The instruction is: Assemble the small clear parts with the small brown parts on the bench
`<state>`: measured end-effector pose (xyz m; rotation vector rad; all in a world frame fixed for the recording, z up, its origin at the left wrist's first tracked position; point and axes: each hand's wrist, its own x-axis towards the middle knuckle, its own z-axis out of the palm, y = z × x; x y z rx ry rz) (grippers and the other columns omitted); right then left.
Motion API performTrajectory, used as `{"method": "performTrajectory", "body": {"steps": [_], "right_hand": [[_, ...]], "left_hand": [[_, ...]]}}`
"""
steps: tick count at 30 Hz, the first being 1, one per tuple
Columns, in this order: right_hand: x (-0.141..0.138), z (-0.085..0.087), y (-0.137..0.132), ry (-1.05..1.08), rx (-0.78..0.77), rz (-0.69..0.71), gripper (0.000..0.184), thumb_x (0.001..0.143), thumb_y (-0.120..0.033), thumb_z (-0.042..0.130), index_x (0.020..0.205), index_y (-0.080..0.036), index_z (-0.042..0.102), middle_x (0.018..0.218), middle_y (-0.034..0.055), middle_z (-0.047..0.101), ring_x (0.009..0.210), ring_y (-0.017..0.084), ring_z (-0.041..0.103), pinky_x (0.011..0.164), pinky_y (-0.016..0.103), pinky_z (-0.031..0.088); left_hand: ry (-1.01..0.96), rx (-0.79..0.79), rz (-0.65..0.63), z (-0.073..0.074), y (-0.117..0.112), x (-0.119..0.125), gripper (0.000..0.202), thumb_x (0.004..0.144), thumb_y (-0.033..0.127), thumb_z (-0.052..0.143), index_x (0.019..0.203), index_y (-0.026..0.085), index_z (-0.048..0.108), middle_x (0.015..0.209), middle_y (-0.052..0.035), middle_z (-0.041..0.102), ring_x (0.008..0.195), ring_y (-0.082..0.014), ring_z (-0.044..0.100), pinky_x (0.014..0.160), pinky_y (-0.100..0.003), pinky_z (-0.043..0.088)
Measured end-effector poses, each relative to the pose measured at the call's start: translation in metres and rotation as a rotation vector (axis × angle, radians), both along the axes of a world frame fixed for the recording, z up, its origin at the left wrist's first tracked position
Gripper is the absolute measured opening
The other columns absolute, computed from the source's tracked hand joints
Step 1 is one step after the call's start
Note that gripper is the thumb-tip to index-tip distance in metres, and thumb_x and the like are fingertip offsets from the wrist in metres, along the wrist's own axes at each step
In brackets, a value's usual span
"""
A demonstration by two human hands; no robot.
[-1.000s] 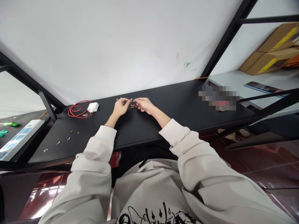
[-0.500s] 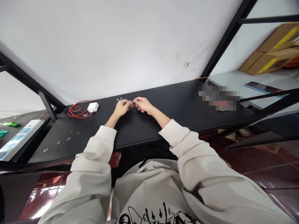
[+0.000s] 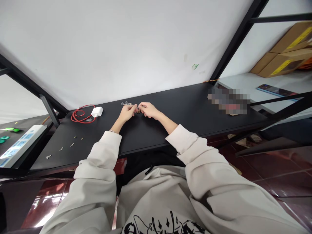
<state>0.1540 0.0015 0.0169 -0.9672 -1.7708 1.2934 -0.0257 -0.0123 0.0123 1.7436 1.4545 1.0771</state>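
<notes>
My left hand (image 3: pixel 126 112) and my right hand (image 3: pixel 148 110) meet near the back of the black table (image 3: pixel 146 133). Both have their fingers pinched, fingertips close together. Whatever lies between them is too small and too covered to name. Just below and between the fingertips is a small cluster of brownish-orange pieces (image 3: pixel 138 110), partly hidden by my hands. Behind my left hand several small clear pieces with rounded ends (image 3: pixel 125 103) lie on the table.
A white charger block (image 3: pixel 97 112) with a coiled red cable (image 3: pixel 77 116) lies to the left. Several tiny metallic pieces (image 3: pixel 61 149) are scattered at the front left. A white power strip (image 3: pixel 23 145) stands far left. On the right sits a blurred-out object (image 3: pixel 229 102); a phone (image 3: pixel 275 91) lies beyond it.
My right hand's fingertips have shifted slightly left and down, closer to my left hand's fingers. The clear piece seen between the fingertips earlier is now mostly hidden.
</notes>
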Motion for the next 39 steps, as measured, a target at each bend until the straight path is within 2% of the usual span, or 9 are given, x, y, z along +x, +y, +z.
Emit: {"method": "performTrajectory", "body": {"steps": [6,14,22,33,39], "right_hand": [[0.0005,0.0016,-0.0015,-0.018,0.009,0.004,0.024,0.099,-0.026,0.055,0.076,-0.02,0.058,0.062,-0.003,0.052,0.037,0.006,0.04,0.027,0.018,0.024],[-0.0028,-0.0015,0.0016,-0.012,-0.041,-0.068,0.029,0.101,-0.028,0.053,0.074,-0.019,0.053,0.061,-0.0027,0.05,0.037,0.006,0.041,0.027,0.017,0.024],[-0.0046,0.0019,0.0018,0.071,-0.185,-0.154,0.022,0.102,-0.026,0.052,0.081,-0.018,0.054,0.061,-0.0038,0.049,0.037,0.005,0.042,0.027,0.016,0.022],[-0.0043,-0.0005,0.0039,0.075,-0.171,-0.181,0.014,0.099,-0.025,0.057,0.087,-0.019,0.058,0.06,-0.0037,0.05,0.038,0.006,0.043,0.027,0.016,0.022],[-0.0043,0.001,0.0027,0.106,-0.175,-0.181,0.018,0.098,-0.026,0.062,0.083,-0.018,0.058,0.058,-0.0041,0.05,0.036,0.005,0.042,0.027,0.016,0.021]], "left_hand": [[-0.004,0.028,-0.007,-0.0004,-0.0002,-0.0011,0.047,0.089,0.056,0.058,0.067,0.016,0.066,0.05,-0.0016,0.055,0.047,-0.0113,0.051,0.049,-0.025,0.04],[-0.07,0.074,0.019,0.0017,-0.0026,0.0006,0.032,0.078,0.046,0.073,0.08,0.016,0.067,0.053,0.0008,0.056,0.047,-0.0107,0.051,0.047,-0.023,0.038],[-0.092,0.084,0.039,0.0028,-0.0039,0.0018,0.027,0.077,0.04,0.075,0.082,0.016,0.065,0.056,0.0015,0.058,0.046,-0.0096,0.052,0.046,-0.022,0.039],[-0.039,0.099,0.085,-0.0006,0.0,-0.0007,0.026,0.079,0.041,0.072,0.085,0.016,0.067,0.066,-0.0004,0.062,0.048,-0.0089,0.053,0.046,-0.022,0.038],[-0.026,0.127,0.04,-0.0061,0.0033,-0.0032,0.027,0.078,0.041,0.073,0.086,0.017,0.066,0.079,-0.002,0.066,0.048,-0.0075,0.053,0.044,-0.022,0.038]]}}
